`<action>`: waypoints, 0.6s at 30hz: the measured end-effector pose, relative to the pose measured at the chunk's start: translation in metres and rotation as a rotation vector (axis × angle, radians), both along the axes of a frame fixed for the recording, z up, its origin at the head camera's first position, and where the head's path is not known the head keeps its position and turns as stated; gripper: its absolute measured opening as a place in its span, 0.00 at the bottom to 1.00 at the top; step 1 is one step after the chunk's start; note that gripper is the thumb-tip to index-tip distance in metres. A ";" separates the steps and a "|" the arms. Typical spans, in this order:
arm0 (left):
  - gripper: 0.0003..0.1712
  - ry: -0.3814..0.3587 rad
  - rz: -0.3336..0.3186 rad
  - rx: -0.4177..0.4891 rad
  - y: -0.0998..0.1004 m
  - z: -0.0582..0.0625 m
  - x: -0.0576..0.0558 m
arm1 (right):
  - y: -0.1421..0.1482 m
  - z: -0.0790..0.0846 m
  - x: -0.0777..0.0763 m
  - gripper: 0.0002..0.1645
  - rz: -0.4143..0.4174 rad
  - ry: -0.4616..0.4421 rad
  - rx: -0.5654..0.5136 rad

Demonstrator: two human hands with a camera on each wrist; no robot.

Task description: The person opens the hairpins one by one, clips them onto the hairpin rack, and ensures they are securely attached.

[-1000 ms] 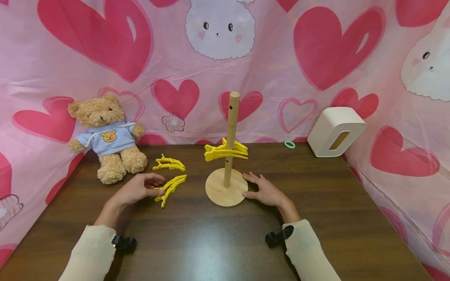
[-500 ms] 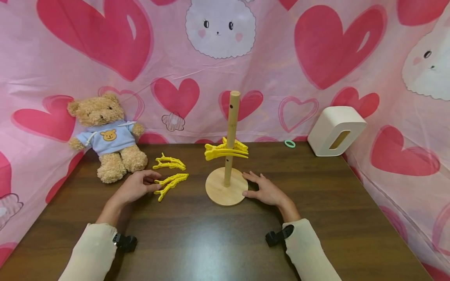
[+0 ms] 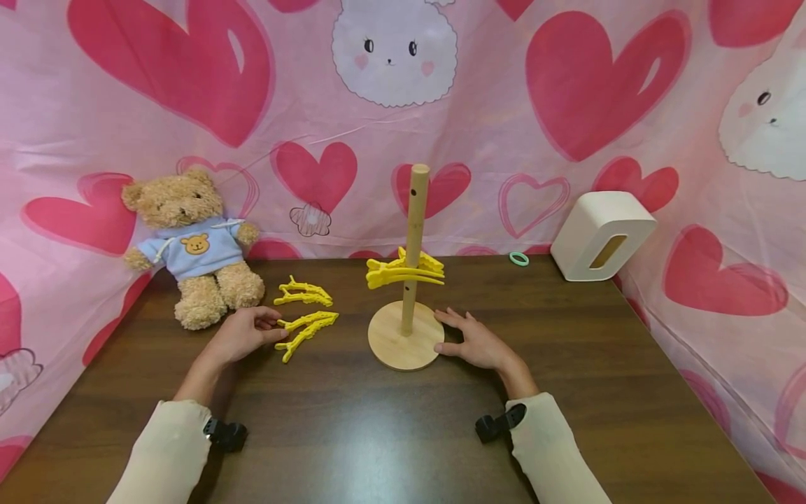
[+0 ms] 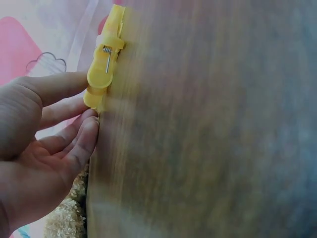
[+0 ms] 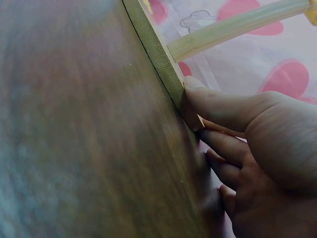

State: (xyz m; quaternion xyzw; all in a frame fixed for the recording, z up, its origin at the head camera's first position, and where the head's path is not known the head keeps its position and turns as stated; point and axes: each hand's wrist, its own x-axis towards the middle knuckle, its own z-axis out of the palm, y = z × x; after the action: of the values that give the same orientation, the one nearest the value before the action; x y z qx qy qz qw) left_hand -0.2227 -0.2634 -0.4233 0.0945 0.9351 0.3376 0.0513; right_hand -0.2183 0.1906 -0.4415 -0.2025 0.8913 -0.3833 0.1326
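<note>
My left hand [image 3: 242, 336] pinches the near end of a yellow hair clip [image 3: 308, 325] lying on the table. In the left wrist view, thumb and fingertips meet that clip [image 4: 101, 74] at its handle, where a metal spring shows. Just behind lies another yellow hair clip [image 3: 305, 292]. My right hand [image 3: 475, 341] holds the right rim of the round base of a wooden stand [image 3: 393, 344], thumb in front and fingers farther back. In the right wrist view the thumb lies against the base's edge [image 5: 156, 54]. More yellow clips [image 3: 403, 273] grip the upright post.
A teddy bear [image 3: 198, 245] in a blue top sits at the back left, close behind my left hand. A white box [image 3: 598, 238] with a slot stands at the back right, near a small green ring [image 3: 519, 259]. Pink heart-print cloth surrounds the table.
Over the last second the near clip has turned slightly, its forked end shifting backward. My left hand moved a little left and back. The right hand and stand look unmoved.
</note>
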 end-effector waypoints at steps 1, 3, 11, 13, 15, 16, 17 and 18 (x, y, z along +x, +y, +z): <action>0.26 -0.003 0.004 -0.001 0.000 0.000 0.000 | 0.000 0.000 0.000 0.42 0.003 0.004 0.001; 0.26 -0.009 0.001 0.005 0.000 0.001 0.001 | 0.000 0.000 0.000 0.42 0.001 0.002 0.002; 0.28 -0.033 -0.007 0.013 0.000 0.001 0.000 | -0.001 0.002 0.000 0.42 -0.008 -0.010 0.000; 0.27 -0.033 -0.002 0.009 0.000 0.000 -0.001 | -0.001 0.002 0.000 0.42 -0.009 -0.010 0.002; 0.26 -0.029 0.001 0.003 0.000 0.000 -0.002 | -0.001 0.002 0.000 0.42 -0.010 -0.013 0.001; 0.26 -0.027 0.004 0.003 0.000 0.000 -0.002 | -0.001 0.001 0.000 0.42 -0.008 -0.012 0.001; 0.25 -0.024 0.007 0.002 0.001 0.000 -0.002 | -0.001 0.001 0.000 0.42 -0.004 -0.006 -0.001; 0.25 -0.021 0.011 0.001 0.001 0.000 -0.002 | -0.001 0.001 0.000 0.42 -0.003 -0.007 -0.001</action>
State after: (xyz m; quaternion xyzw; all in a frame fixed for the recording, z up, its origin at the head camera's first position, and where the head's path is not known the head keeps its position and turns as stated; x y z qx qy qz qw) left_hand -0.2251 -0.2627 -0.4235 0.0856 0.9348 0.3396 0.0590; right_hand -0.2181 0.1896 -0.4403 -0.2001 0.8909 -0.3847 0.1349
